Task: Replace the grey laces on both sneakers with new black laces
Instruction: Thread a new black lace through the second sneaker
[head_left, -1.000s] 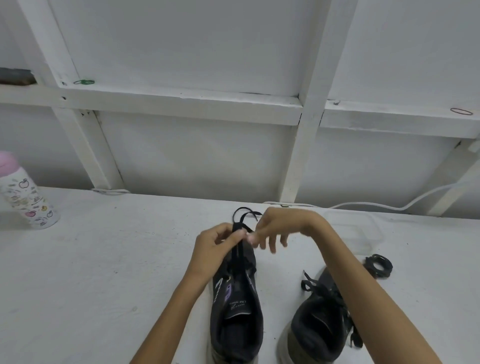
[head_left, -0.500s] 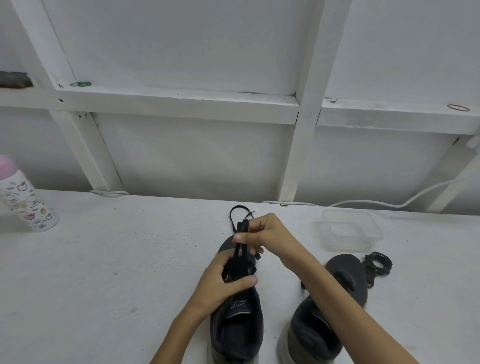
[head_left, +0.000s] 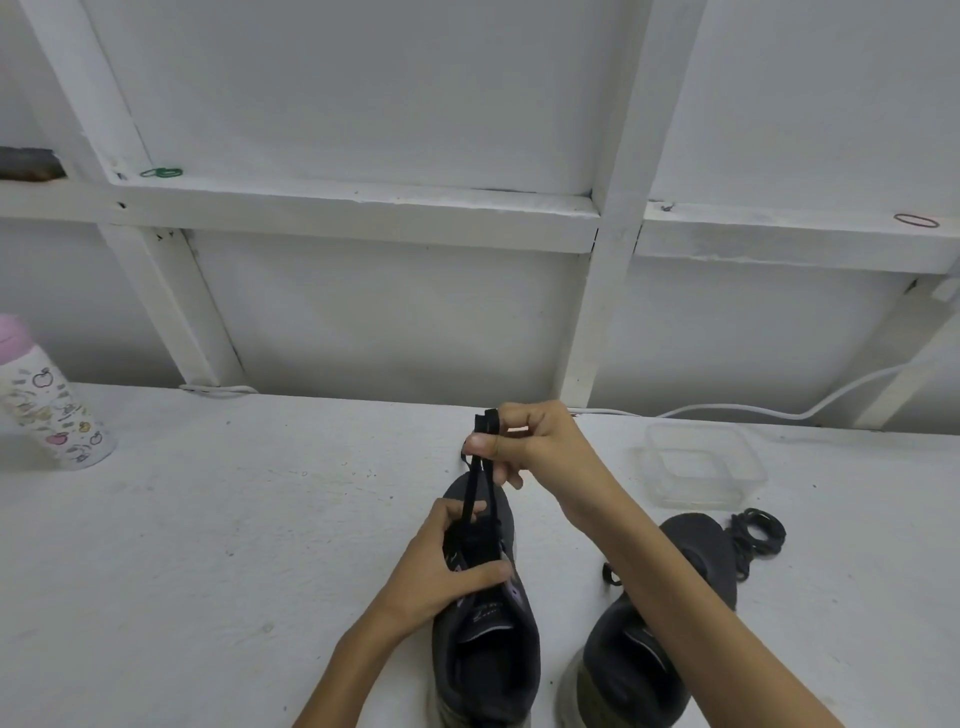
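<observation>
Left sneaker (head_left: 485, 644) sits on the white surface (head_left: 208, 571) next to the other sneaker (head_left: 623, 670). Left hand (head_left: 441, 566) grips the left one's upper, and right hand (head_left: 530, 447) pinches the black lace (head_left: 471, 491) pulled up above the toe. Further back there's a dark coil (head_left: 761, 535), spare laces I think, beside a clear tub (head_left: 701, 467).

Single head view: looks forward and down, close over hands (head_left: 483, 514), white wall behind.

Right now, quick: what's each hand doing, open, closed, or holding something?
Left hand: closed, grips the sneaker on the left across its top.
Right hand: closed, pinches the black lace above that sneaker.
</observation>
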